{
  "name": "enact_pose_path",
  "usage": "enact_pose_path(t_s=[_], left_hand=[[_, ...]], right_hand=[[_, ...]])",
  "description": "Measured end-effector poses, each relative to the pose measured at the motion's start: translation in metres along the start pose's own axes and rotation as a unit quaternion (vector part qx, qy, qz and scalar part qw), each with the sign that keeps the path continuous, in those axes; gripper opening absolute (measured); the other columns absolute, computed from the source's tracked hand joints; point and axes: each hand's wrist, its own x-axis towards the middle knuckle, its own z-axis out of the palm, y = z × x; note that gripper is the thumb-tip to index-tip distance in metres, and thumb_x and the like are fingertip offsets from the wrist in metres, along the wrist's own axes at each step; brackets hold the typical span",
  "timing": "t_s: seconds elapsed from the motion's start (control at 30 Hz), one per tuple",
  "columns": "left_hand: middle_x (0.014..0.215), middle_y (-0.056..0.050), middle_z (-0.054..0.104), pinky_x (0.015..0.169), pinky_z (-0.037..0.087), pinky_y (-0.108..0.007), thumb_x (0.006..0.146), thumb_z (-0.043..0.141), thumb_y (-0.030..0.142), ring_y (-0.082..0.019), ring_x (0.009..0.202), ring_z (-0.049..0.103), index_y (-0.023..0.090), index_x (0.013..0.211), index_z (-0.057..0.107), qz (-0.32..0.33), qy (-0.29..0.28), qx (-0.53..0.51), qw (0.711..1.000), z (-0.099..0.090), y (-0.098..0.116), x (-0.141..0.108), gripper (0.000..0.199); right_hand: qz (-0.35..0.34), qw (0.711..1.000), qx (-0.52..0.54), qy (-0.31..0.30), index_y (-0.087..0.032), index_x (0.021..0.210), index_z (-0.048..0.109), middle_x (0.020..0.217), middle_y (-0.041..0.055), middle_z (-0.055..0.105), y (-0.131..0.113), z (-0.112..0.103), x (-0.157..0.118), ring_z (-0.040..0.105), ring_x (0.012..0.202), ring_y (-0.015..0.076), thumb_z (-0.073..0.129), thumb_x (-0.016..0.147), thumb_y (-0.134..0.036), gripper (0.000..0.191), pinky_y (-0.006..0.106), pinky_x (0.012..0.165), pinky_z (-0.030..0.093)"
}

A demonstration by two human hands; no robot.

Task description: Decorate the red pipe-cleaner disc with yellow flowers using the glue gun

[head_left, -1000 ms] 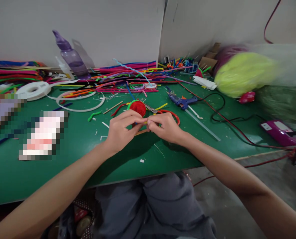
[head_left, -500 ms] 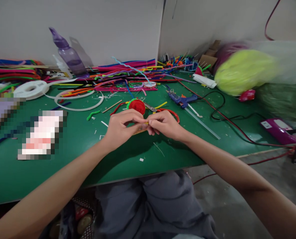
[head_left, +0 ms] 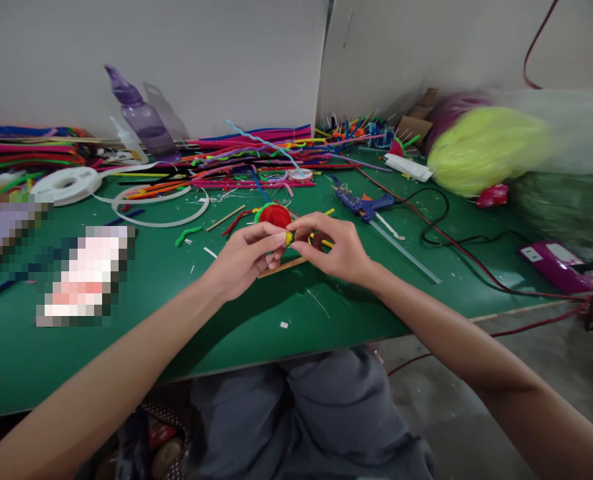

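My left hand (head_left: pixel 244 257) and my right hand (head_left: pixel 332 248) meet above the green table (head_left: pixel 256 313). Between their fingertips they pinch a small yellow pipe-cleaner piece (head_left: pixel 288 237). A thin wooden stick (head_left: pixel 282 267) runs under both hands; whether a hand grips it I cannot tell. Just behind the fingers lies a red round pipe-cleaner piece with a green rim (head_left: pixel 275 215). A red curved pipe cleaner lies mostly hidden behind my right hand.
A blue glue gun (head_left: pixel 364 202) with a clear glue stick lies right of the hands. Piles of coloured pipe cleaners (head_left: pixel 246 163) run along the back. A white tape roll (head_left: pixel 66 183), a purple bottle (head_left: pixel 144 120), black and red cables (head_left: pixel 456 243) and a yellow-green bag (head_left: pixel 486 147) surround the spot.
The hands have shifted slightly and opened apart a little, so the yellow piece between the fingertips now shows. The wooden stick beneath them is more exposed.
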Motion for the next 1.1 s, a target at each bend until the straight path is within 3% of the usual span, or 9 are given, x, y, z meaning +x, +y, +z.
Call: enact_pose_path(t_s=[0.17, 0.47, 0.7, 0.97, 1.1], left_hand=[[0.058, 0.004, 0.049, 0.042, 0.032, -0.014, 0.073, 0.079, 0.029, -0.003, 0.049, 0.042, 0.015, 0.069, 0.063, -0.027, 0.005, 0.01, 1.0, 0.001, 0.0, 0.0, 0.022], [0.053, 0.003, 0.049, 0.042, 0.032, -0.017, 0.081, 0.072, 0.034, -0.005, 0.045, 0.043, 0.015, 0.074, 0.063, 0.006, -0.056, 0.194, 0.979, -0.009, 0.005, 0.002, 0.022], [0.057, 0.004, 0.046, 0.042, 0.031, -0.017, 0.082, 0.07, 0.034, -0.005, 0.047, 0.039, 0.015, 0.077, 0.06, -0.005, -0.067, 0.141, 0.988, -0.006, -0.001, 0.001, 0.022], [0.057, 0.004, 0.046, 0.043, 0.034, -0.017, 0.081, 0.071, 0.029, -0.005, 0.049, 0.042, 0.015, 0.076, 0.06, -0.001, -0.067, 0.098, 0.993, -0.001, -0.005, -0.001, 0.018], [0.058, 0.004, 0.047, 0.043, 0.033, -0.017, 0.083, 0.069, 0.031, -0.005, 0.048, 0.041, 0.016, 0.078, 0.059, 0.004, -0.058, 0.112, 0.992, -0.002, -0.004, 0.0, 0.018]], right_hand=[[-0.074, 0.996, -0.04, 0.026, -0.017, 0.09, 0.067, 0.081, 0.0019, 0.07, 0.002, 0.002, 0.0, 0.059, 0.066, 0.0096, 0.058, 0.09, -0.016, 0.009, 0.023, 0.061, 0.046], [-0.037, 0.993, -0.081, -0.08, -0.016, 0.089, 0.061, 0.083, 0.002, 0.066, 0.004, -0.008, 0.001, 0.051, 0.064, 0.0095, 0.055, 0.092, -0.018, 0.007, 0.024, 0.063, 0.041], [-0.043, 0.992, -0.076, -0.096, -0.017, 0.085, 0.056, 0.076, -0.0002, 0.06, 0.002, -0.01, 0.003, 0.048, 0.062, 0.0091, 0.055, 0.09, -0.02, 0.006, 0.023, 0.06, 0.039], [-0.204, 0.954, -0.198, -0.095, -0.019, 0.088, 0.052, 0.077, 0.0038, 0.058, 0.006, -0.009, 0.001, 0.051, 0.073, 0.0155, 0.043, 0.093, -0.014, 0.012, 0.03, 0.068, 0.042], [-0.169, 0.966, -0.171, -0.094, -0.019, 0.089, 0.051, 0.079, 0.0034, 0.057, 0.008, -0.011, 0.002, 0.051, 0.074, 0.0146, 0.045, 0.092, -0.013, 0.009, 0.028, 0.067, 0.043]])
